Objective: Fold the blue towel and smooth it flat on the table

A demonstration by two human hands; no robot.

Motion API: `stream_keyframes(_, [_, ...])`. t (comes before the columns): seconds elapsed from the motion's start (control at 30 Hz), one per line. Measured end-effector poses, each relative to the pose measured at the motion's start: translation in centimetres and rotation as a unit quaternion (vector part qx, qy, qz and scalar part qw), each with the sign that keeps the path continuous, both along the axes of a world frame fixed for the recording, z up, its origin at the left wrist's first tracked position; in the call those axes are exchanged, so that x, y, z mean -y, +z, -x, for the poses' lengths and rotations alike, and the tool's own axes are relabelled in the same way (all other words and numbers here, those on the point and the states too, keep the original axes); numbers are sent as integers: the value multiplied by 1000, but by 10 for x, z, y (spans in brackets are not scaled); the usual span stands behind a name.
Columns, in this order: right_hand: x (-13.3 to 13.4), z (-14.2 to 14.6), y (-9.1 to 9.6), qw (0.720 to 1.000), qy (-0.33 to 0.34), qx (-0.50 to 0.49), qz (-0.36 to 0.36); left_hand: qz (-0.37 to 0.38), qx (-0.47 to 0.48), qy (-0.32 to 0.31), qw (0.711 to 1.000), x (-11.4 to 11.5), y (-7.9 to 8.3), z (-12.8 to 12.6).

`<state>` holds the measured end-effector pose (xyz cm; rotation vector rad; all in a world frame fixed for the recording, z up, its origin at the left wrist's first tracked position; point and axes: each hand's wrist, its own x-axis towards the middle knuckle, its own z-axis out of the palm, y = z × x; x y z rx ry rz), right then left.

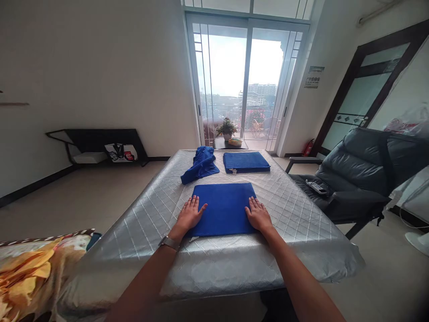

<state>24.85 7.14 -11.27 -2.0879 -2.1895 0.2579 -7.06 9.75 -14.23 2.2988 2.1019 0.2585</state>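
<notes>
A blue towel, folded into a flat rectangle, lies near the front of the table. My left hand rests flat on its left edge, fingers stretched forward and thumb out over the cloth. On the opposite edge, my right hand lies flat too, its thumb pointing inward. Neither hand grips anything. Beyond the towel, to the right, sits a stack of folded blue towels with a white tag at its front. Left of that stack is a crumpled blue towel.
A silver quilted cover drapes the table. To the right stands a grey armchair with a white device on its seat. Patterned fabric lies at the lower left. A potted plant stands beyond the table, before sliding glass doors.
</notes>
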Motion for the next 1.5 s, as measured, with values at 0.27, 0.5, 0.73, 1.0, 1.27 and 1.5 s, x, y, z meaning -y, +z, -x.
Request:
stream_keyframes(0.27, [-19, 9, 23, 999, -25, 28, -33, -18, 18, -5, 1000, -3, -9, 1])
stream_keyframes(0.5, [-82, 11, 33, 1000, -6, 8, -26, -25, 10, -8, 1000, 0, -10, 1])
stream_keyframes(0.73, [-117, 3, 1, 1000, 27, 4, -1, -46, 0, -8, 999, 0, -19, 6])
stream_keyframes(1.0, [-116, 4, -7, 1000, 10, -12, -19, -41, -9, -2, 999, -1, -17, 12])
stream_keyframes(1.27, [-114, 4, -3, 999, 6, -39, -14, -52, -11, -10, 999, 6, 4, 3])
stream_keyframes(1.5, [-115, 5, -5, 999, 5, -44, -18, -20, 6, -213, 977, -12, 37, -95])
